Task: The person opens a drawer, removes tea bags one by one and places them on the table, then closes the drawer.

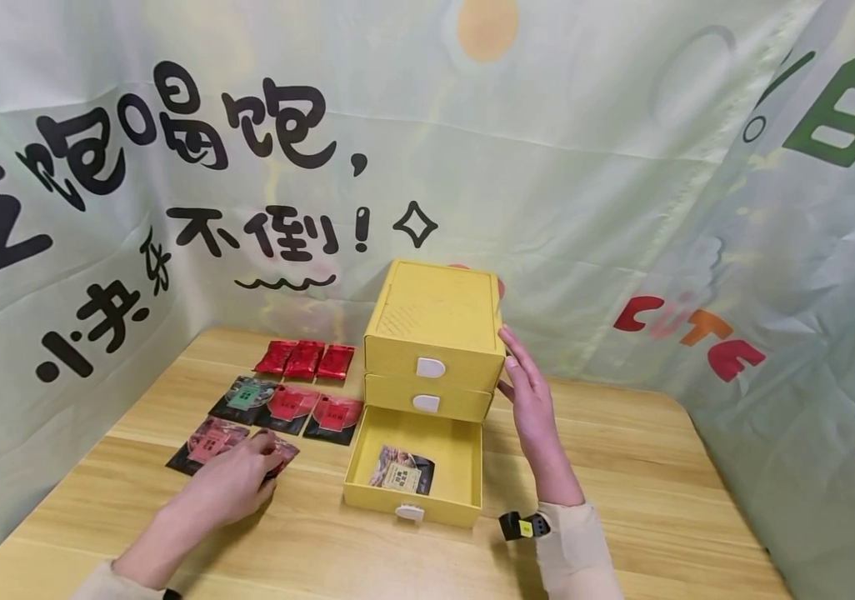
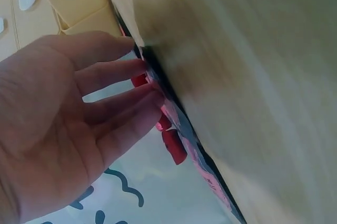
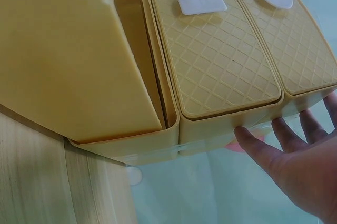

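My left hand (image 1: 236,479) reaches over a dark sachet with a pink label (image 1: 282,452) in the nearest row, its fingertips right at it. Seen from the left wrist, the slightly bent fingers (image 2: 124,113) meet the sachet's surface and the thumb lies near its edge. My right hand (image 1: 531,404) rests its fingers against the right side of a yellow three-drawer box (image 1: 435,300). The bottom drawer (image 1: 427,506) is pulled out, with one dark sachet with a cream label (image 1: 402,472) lying inside. The upper two drawers are closed, each with a white tab.
Left of the box, several sachets lie in rows: red shiny packets (image 1: 303,359) at the back, then green- and red-labelled sachets (image 1: 243,398). Another pink-labelled sachet (image 1: 206,446) lies beside my left hand. Printed cloth (image 1: 547,208) encloses the wooden table (image 1: 622,467).
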A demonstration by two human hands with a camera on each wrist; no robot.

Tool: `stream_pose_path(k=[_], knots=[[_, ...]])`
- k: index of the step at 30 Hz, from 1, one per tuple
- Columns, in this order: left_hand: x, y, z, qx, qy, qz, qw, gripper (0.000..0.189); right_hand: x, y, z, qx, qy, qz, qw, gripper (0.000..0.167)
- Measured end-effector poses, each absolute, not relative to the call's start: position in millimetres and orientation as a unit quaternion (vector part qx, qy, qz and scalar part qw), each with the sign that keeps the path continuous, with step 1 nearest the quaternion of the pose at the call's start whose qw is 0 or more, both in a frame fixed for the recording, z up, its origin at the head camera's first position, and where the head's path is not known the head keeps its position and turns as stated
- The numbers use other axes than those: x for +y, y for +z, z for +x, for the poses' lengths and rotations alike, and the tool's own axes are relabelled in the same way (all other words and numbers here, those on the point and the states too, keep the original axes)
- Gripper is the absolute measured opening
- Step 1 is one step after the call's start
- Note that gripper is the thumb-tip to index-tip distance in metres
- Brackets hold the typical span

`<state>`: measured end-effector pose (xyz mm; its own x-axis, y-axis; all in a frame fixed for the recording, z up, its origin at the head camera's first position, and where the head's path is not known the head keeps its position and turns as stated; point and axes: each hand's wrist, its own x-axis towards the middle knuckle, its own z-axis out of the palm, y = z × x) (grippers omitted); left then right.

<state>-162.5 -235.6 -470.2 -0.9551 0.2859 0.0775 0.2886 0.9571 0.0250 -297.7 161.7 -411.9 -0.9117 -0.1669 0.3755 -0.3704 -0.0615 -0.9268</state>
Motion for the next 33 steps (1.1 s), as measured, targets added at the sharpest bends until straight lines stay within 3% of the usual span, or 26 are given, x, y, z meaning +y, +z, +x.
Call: stream_pose_path(k=[9, 28, 33], knots=[[-241.7, -470.7, -163.1, -0.986, -0.004, -0.162, 0.034, 0.067, 162.5, -411.6, -297.3, -0.683, 0.699, 0.198, 0.072, 0.048], [-246.4, -468.4, -161.3, -0.986, 0.007, -0.160, 0.051, 0.069, 161.0, -410.8, -297.6, -0.683, 0.699, 0.199, 0.073, 0.048], [-244.3, -466.0, -160.9, -0.980, -0.020, -0.169, 0.099, 0.052, 161.3, -411.1, -297.5, -0.684, 0.698, 0.199, 0.074, 0.048]])
